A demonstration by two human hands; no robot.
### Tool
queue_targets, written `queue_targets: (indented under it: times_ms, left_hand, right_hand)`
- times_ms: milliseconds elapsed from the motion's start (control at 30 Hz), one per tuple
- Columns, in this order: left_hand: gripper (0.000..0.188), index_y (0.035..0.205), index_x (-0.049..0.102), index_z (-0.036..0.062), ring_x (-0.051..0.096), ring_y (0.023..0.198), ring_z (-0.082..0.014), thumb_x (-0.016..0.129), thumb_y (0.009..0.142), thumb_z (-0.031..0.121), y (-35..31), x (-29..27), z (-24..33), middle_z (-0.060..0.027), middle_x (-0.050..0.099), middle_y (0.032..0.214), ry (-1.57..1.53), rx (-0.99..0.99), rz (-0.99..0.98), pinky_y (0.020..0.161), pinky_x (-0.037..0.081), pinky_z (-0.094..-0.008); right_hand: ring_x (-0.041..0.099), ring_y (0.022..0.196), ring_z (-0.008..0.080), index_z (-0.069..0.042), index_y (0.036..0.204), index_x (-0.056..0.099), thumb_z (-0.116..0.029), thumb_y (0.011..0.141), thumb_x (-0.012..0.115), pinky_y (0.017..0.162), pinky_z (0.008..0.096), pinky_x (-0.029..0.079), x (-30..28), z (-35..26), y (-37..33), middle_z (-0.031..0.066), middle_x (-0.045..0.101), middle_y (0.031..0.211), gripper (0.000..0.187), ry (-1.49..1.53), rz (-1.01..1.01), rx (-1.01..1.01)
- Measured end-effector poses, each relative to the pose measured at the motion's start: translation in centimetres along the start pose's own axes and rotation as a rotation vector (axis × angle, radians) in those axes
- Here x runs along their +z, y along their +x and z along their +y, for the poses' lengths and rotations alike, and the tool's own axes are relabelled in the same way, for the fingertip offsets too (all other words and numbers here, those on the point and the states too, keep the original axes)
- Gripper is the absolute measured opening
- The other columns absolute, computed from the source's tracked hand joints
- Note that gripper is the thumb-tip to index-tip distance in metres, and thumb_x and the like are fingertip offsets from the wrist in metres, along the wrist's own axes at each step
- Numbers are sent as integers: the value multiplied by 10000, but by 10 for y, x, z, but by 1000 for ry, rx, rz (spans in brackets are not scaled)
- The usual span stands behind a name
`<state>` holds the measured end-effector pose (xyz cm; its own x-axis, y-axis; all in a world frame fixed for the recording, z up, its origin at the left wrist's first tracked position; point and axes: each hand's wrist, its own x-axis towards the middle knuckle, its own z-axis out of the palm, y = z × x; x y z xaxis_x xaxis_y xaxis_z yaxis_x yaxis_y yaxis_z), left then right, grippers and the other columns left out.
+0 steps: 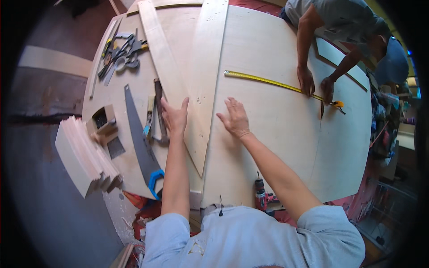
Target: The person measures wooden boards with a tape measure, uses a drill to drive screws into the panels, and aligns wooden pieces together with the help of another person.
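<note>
My left hand [174,116] is open, thumb and fingers apart, at the edge of a long slanted wooden board [167,62]. Whether it touches the board I cannot tell. My right hand [235,119] is open with nothing in it, over the large pale wooden panel [263,147]. Between my hands runs a second long board [209,58], meeting the slanted one near its pointed lower end. A hammer [159,107] and a chisel-like tool [149,111] lie left of my left hand. A yellow tape measure [272,82] stretches across the panel, held by a co-worker's hands [306,81].
A handsaw [142,138] with a blue handle lies at the left. Beyond it are a pile of hand tools [123,53], an opened small box [103,119] and stacked wooden pieces [82,152]. A cordless drill [261,194] stands by the near edge. The co-worker [344,22] leans in at far right.
</note>
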<state>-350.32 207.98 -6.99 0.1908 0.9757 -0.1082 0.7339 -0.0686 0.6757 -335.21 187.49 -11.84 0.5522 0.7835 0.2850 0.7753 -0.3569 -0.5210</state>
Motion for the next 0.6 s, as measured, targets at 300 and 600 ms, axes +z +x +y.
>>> queue_targets:
  times_ms: [300,600]
  left_hand:
    - [1265,1659,245,88,421,1378,-462,908,706,591,3,41,10,-250,415,1461,341,-94,8,1112,445,-526]
    - [1077,1594,353,95,486,1285,-467,868,749,518,-1,50,-8,-238,439,1406,293,41,113,1035,488,-570]
  right_hand:
    - [434,1512,372,-69,1428,642,-410,993,661,1276,555,256,45,8,9,200,530,1573,553,-248,-73,-70]
    - [372,1551,383,-176,1406,692,-409,1019,638,1284,590,213,47,8,10,77,532,1603,455,-240,2,-168]
